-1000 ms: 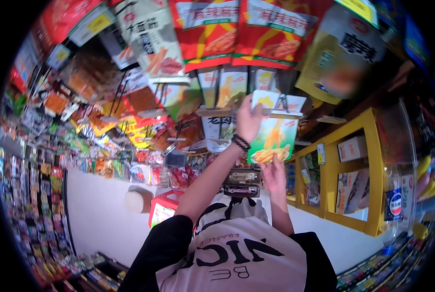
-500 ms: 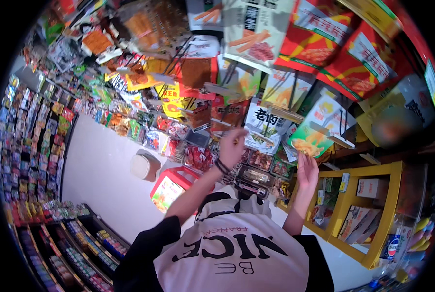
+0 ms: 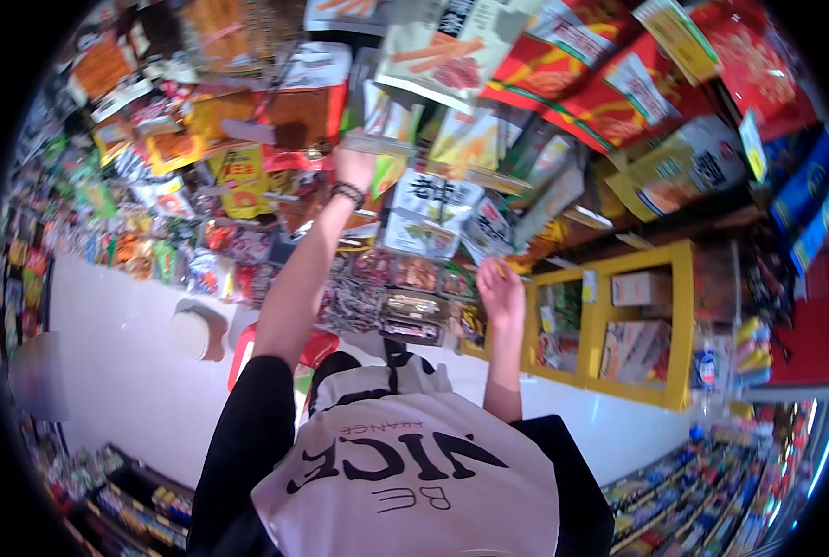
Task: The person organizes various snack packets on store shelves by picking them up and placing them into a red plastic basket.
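Note:
My left hand, a dark beaded bracelet at its wrist, reaches up among the hanging snack bags. Its fingers are hidden behind a clear label holder, beside a green and white snack bag. A red-edged bag with a brown window hangs just left of it, and a white and blue packet lower right. My right hand is raised with loosely curled fingers apart and nothing visible in it. Just above it hang a tilted white packet and a green and white bag turned partly edge-on.
Clear tubs of packed snacks stand below the hanging bags. A yellow-framed shelf unit is at the right. On the pale floor are a beige stool and a red container. More stocked shelves line the lower right.
My left hand has moved up and left, from the white and blue packet to the bags above. My right hand has come away from the green and white bag, which has turned. The view has shifted.

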The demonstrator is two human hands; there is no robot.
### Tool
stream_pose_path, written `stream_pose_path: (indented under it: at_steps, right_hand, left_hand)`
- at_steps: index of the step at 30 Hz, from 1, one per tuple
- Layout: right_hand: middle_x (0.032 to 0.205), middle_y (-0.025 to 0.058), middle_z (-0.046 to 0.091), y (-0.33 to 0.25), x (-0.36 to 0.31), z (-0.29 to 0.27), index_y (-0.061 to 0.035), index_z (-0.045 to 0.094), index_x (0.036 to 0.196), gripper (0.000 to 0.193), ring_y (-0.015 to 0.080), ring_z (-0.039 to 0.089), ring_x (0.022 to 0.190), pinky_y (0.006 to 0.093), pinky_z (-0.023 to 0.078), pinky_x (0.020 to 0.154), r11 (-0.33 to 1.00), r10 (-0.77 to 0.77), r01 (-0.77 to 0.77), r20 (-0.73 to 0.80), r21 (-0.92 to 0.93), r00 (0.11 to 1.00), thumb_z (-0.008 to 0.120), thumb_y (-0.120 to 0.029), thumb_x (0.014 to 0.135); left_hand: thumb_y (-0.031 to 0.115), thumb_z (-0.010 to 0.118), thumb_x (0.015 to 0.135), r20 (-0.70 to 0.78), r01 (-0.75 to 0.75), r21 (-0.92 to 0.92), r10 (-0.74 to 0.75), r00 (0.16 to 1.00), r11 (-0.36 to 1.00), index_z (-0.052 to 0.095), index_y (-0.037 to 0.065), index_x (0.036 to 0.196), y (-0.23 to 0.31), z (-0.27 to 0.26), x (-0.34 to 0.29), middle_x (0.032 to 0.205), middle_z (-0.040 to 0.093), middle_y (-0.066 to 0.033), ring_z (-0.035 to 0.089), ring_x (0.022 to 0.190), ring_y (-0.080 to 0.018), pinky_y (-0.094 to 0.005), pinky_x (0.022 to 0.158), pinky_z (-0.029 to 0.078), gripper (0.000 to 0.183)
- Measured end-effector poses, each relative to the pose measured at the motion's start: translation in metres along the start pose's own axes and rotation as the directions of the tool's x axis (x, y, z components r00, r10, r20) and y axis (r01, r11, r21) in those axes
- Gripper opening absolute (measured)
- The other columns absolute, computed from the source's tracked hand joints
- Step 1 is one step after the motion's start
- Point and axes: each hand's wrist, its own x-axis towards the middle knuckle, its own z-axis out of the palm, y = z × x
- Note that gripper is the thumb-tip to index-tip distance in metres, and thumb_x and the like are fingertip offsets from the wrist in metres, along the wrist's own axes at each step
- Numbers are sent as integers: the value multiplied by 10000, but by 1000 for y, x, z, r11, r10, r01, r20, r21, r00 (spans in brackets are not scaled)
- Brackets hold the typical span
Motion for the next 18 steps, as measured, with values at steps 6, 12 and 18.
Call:
stream_pose_path:
  at_steps: [6,12,18]
  right_hand:
    - [1077,136,535,75,-39,60,-54,442,1093,292,242,531,999,363,447,868,964,88,-66,76,-258,993,459,-280,909]
    - [1180,96,528,145,-59,103,-59,388,1264,499,236,546,1025,432,453,886,984,177,-171,138,-54,975,428,-403,905]
    - [1271,116,463,182,-67,66,-54,335,1317,458,273,468,1146,429,386,962,905,385,-317,227,-283,895,427,-260,918]
  left_hand:
    - [81,505,873,195,224,-646,-126,973,730,587,-25,926,26,-46,-46,815,634,-88,569,716,-122,-282,649,457,145]
    - [89,504,886,260,326,-746,-197,945,581,559,-16,1069,53,-119,-134,968,612,-57,560,875,-117,-253,789,447,217]
    - [78,575,850,341,456,-729,-308,888,511,500,-3,1156,1,-221,-239,1038,589,-62,559,926,-118,-256,784,472,326]
